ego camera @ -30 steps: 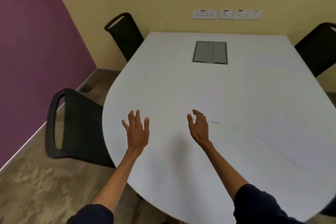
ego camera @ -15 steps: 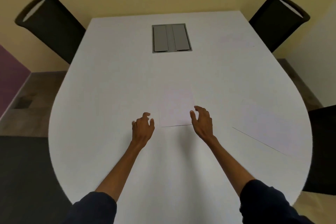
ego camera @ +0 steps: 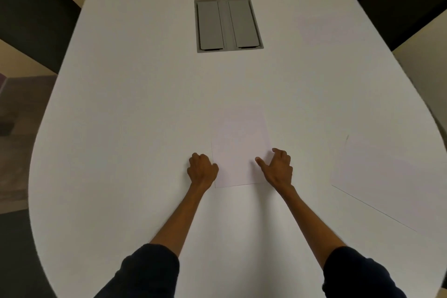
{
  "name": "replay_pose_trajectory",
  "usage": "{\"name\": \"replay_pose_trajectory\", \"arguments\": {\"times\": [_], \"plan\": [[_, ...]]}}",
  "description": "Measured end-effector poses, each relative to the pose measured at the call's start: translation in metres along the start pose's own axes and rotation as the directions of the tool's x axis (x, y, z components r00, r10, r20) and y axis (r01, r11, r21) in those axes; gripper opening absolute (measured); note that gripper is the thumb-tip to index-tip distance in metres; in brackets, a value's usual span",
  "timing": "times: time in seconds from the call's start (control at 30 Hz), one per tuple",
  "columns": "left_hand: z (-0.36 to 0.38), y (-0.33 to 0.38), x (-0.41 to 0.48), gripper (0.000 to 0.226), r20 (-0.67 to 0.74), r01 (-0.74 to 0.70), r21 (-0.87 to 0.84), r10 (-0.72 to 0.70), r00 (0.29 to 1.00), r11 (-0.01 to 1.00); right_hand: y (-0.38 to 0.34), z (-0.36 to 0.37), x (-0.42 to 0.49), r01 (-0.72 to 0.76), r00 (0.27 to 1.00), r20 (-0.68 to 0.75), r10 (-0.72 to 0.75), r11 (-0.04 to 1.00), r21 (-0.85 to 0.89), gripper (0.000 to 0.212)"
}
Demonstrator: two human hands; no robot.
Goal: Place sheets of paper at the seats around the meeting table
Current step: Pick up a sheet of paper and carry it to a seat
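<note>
Head view: sheet (ego camera: 239,143) pinched at right edge by right hand (ego camera: 278,169); left hand (ego camera: 202,170) curled at left edge, grip unclear. Creasing/skew may be caused by uneven pull.

the left hand (ego camera: 202,169) shows only its back, its curled fingers tucked out of sight, so whether it grips the left edge of the middle sheet (ego camera: 240,147) or only lies beside it cannot be told; the right hand (ego camera: 278,169) covers that sheet's near right corner. the right sheet (ego camera: 387,176) and the table (ego camera: 121,128) run off the picture's edges, and the far left chair (ego camera: 31,14) and far right chair (ego camera: 406,0) show only in part. a far right sheet (ego camera: 331,29) is too faint to trace.
</note>
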State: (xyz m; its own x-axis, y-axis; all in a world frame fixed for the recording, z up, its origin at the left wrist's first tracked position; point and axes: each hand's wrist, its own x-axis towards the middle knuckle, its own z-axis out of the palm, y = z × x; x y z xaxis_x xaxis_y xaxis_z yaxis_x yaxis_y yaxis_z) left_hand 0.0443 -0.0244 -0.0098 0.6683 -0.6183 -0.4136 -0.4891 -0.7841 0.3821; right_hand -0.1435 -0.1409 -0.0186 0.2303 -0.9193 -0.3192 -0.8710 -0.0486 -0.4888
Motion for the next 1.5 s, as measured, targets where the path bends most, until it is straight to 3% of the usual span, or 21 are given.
{"name": "replay_pose_trajectory", "arguments": {"times": [0.13, 0.23, 0.37, 0.63, 0.77, 0.93, 1.1, 1.23, 1.5], "plan": [[0.026, 0.012, 0.008, 0.042, -0.099, 0.043, 0.017, -0.041, 0.994, 0.999, -0.003, 0.018, 0.010, -0.045, 0.997, -0.059, 0.041, 0.996, -0.075, 0.079], [0.040, 0.022, 0.012, 0.051, -0.121, 0.099, -0.131, -0.115, 0.986, 0.986, -0.008, 0.025, 0.012, -0.064, 0.995, -0.087, 0.058, 0.996, -0.068, 0.076], [0.046, 0.038, 0.015, 0.061, -0.074, 0.233, -0.441, -0.294, 0.953, 0.867, -0.009, 0.032, 0.012, -0.091, 0.991, -0.101, 0.086, 0.995, -0.050, 0.073], [0.042, 0.039, 0.021, 0.057, -0.002, 0.329, -0.682, -0.451, 0.892, 0.654, -0.006, 0.029, 0.009, -0.051, 0.989, -0.135, 0.058, 0.997, 0.056, 0.072], [0.044, 0.036, 0.016, 0.056, -0.036, 0.288, -0.728, -0.455, 0.890, 0.622, -0.008, 0.025, 0.008, -0.025, 0.989, -0.144, 0.042, 0.993, 0.114, 0.070], [0.039, 0.038, 0.007, 0.035, -0.087, 0.238, -0.722, -0.428, 0.900, 0.649, -0.004, 0.021, 0.012, -0.028, 0.986, -0.148, 0.074, 0.957, 0.288, 0.064], [0.036, 0.035, 0.007, 0.034, -0.078, 0.242, -0.728, -0.428, 0.901, 0.642, 0.002, 0.017, 0.018, -0.093, 0.978, -0.120, 0.168, 0.877, 0.471, 0.043], [0.037, 0.033, 0.007, 0.036, -0.092, 0.224, -0.742, -0.428, 0.899, 0.631, 0.003, 0.018, 0.022, -0.128, 0.969, -0.127, 0.212, 0.872, 0.473, 0.024], [0.025, 0.030, 0.002, 0.025, -0.098, 0.158, -0.797, -0.384, 0.918, 0.582, 0.001, 0.013, 0.016, -0.172, 0.939, -0.167, 0.301, 0.831, 0.529, 0.027]]}}
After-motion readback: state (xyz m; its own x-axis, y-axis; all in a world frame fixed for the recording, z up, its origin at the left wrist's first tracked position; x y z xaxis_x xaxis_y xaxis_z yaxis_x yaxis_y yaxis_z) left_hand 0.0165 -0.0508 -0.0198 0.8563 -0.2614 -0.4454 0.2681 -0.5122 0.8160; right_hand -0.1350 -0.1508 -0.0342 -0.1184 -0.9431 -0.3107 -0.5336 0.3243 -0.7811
